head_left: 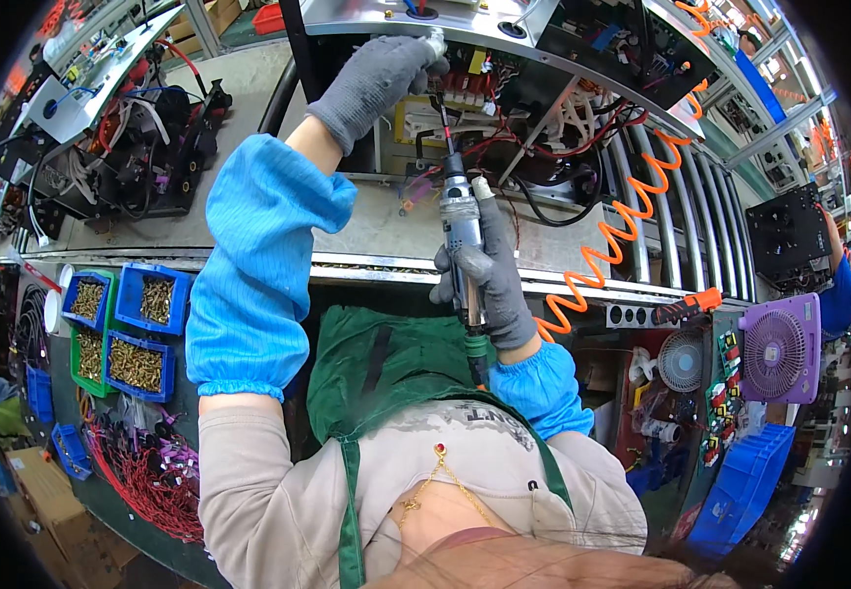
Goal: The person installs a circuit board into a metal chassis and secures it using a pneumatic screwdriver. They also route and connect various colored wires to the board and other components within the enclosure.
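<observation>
Hair at the lower edge, head view: brown strands point(563, 571) are hanging nearest the lens, my green apron point(371, 363) spreading beyond.
Driver: I am holding the driver point(462, 231) in front of the open metal chassis point(474, 20), its bit pointing inside.
Right hand point(492, 280): my gloved fingers are wrapping the driver, clamped on its barrel.
Left hand point(378, 88): my fingers are curling at the chassis's upper rim, beside the bit's tip; whether they are pinching something, I cannot tell.
Bit: I am apparently lining it up for fastening; the next move seems to be calling for steady, straight pressure, left fingers clear.
Chassis rim: it is bounding my reach above, white wires point(575, 116) crowding rightward.
Table point(361, 221): bare surface is leaving room below my left hand; an orange coiled hose point(602, 265) is limiting swings rightward.
</observation>
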Tool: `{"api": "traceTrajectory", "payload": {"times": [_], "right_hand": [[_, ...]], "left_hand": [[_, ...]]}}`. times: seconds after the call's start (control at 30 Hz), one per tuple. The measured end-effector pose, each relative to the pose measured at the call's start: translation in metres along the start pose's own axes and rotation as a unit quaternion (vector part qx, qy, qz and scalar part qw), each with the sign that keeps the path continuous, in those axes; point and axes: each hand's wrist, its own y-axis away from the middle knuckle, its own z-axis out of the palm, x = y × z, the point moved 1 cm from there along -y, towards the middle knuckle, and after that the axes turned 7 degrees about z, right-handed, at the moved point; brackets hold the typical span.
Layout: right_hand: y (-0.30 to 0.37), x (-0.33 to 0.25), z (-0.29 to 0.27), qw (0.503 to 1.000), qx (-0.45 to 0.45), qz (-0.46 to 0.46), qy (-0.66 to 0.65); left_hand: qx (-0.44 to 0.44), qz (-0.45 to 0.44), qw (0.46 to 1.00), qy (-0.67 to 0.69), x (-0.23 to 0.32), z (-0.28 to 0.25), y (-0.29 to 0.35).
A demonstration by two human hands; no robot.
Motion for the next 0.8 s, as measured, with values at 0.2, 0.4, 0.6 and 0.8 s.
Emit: {"api": "traceTrajectory", "payload": {"times": [0.2, 0.4, 0.6, 0.8], "right_hand": [[-0.016, 0.008, 0.007, 0.999, -0.007, -0.037, -0.013], [-0.036, 0.017, 0.008, 0.996, 0.002, -0.087, 0.016], [-0.041, 0.022, 0.017, 0.993, 0.034, -0.108, 0.044], [-0.047, 0.032, 0.013, 0.979, 0.094, -0.122, 0.132]], "left_hand": [[-0.020, -0.070, 0.996, -0.046, -0.019, -0.001, 0.010], [-0.090, -0.153, 0.979, -0.104, -0.013, 0.018, 0.033], [-0.048, -0.092, 0.990, -0.101, -0.038, 0.035, 0.038], [0.059, 0.039, 0.942, -0.327, -0.014, 0.008, 0.029]]}}
